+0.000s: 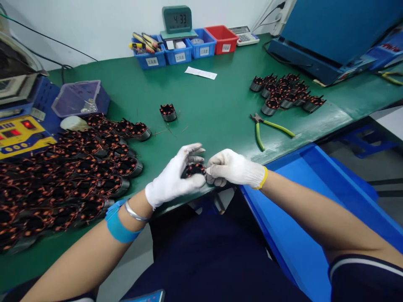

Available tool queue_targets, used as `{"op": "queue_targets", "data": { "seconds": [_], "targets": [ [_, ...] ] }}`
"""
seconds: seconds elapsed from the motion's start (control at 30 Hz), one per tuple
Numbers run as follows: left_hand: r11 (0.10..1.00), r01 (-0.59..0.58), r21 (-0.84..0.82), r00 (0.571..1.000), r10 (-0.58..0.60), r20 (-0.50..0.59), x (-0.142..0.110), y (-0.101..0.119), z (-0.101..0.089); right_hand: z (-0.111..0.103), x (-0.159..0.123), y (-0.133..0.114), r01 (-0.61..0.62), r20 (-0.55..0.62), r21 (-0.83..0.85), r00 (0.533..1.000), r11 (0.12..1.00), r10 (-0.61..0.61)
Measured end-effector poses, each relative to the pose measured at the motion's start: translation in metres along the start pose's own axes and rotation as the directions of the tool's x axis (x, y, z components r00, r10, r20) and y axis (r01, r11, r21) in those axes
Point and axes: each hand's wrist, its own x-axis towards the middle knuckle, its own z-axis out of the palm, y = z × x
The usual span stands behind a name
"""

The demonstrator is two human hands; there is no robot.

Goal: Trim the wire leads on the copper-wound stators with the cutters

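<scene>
My left hand (176,178), in a white glove, is wrapped round a small black motor stator with copper windings (195,170) at the near edge of the green table (214,109). My right hand (233,168), also gloved, is pinched closed against the stator's right side; what its fingertips hold is too small to make out. A large heap of similar stators (69,167) lies to the left of my left hand. One single stator (168,112) stands alone further back.
A smaller group of stators (286,93) lies at the right rear, with green-handled pliers (267,128) in front of it. Blue and red bins (185,48), a clock (176,19) and a calculator (247,35) line the back. A blue crate (302,201) stands at my right.
</scene>
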Motion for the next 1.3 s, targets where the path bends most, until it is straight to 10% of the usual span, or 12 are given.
{"op": "queue_targets", "data": {
  "seconds": [0.1,0.3,0.47,0.57,0.67,0.77,0.83,0.9,0.97,1.13,1.23,1.3],
  "targets": [
    [0.927,0.193,-0.32,0.975,-0.219,-0.048,0.0,0.004,-0.011,0.003,-0.013,0.006,0.098,-0.066,0.078,0.994,0.992,-0.092],
    [0.809,0.546,-0.217,0.807,-0.438,0.395,-0.007,0.029,-0.008,0.006,-0.03,0.014,0.17,-0.089,0.131,0.983,0.977,-0.159],
    [0.994,-0.107,0.029,0.994,0.107,0.012,-0.017,0.03,0.008,0.008,-0.028,0.024,0.138,-0.105,0.292,0.988,0.946,-0.112],
    [0.784,-0.527,0.327,0.841,0.537,0.066,-0.026,0.026,0.01,0.013,-0.028,0.027,0.156,-0.102,0.394,0.987,0.906,-0.125],
    [0.615,-0.663,0.427,0.704,0.706,0.075,-0.031,0.027,0.008,0.017,-0.033,0.025,0.198,-0.076,0.404,0.98,0.893,-0.183],
    [0.896,-0.366,0.251,0.872,0.424,-0.243,-0.027,0.03,0.006,0.017,-0.042,0.019,0.301,-0.107,0.242,0.953,0.922,-0.283],
    [0.989,0.066,-0.133,0.996,-0.074,-0.058,-0.02,0.031,0.004,0.015,-0.047,0.015,0.368,-0.138,0.057,0.924,0.928,-0.358],
    [0.83,0.469,-0.3,0.857,-0.346,0.382,-0.015,0.032,0.001,0.014,-0.048,0.013,0.385,-0.142,-0.088,0.908,0.919,-0.394],
    [0.756,0.577,-0.311,0.769,-0.373,0.52,-0.013,0.034,-0.002,0.015,-0.046,0.014,0.348,-0.136,-0.074,0.925,0.935,-0.355],
    [0.993,-0.065,-0.098,0.974,0.084,0.211,-0.026,0.043,-0.002,0.02,-0.04,0.026,0.169,-0.084,0.353,0.985,0.92,-0.148],
    [0.844,-0.507,0.177,0.862,0.496,0.101,-0.035,0.044,0.005,0.022,-0.042,0.025,0.168,-0.038,0.375,0.985,0.912,-0.166],
    [0.777,-0.562,0.284,0.799,0.598,-0.055,-0.036,0.042,0.008,0.022,-0.046,0.02,0.234,-0.036,0.267,0.972,0.935,-0.233]
  ]
}}
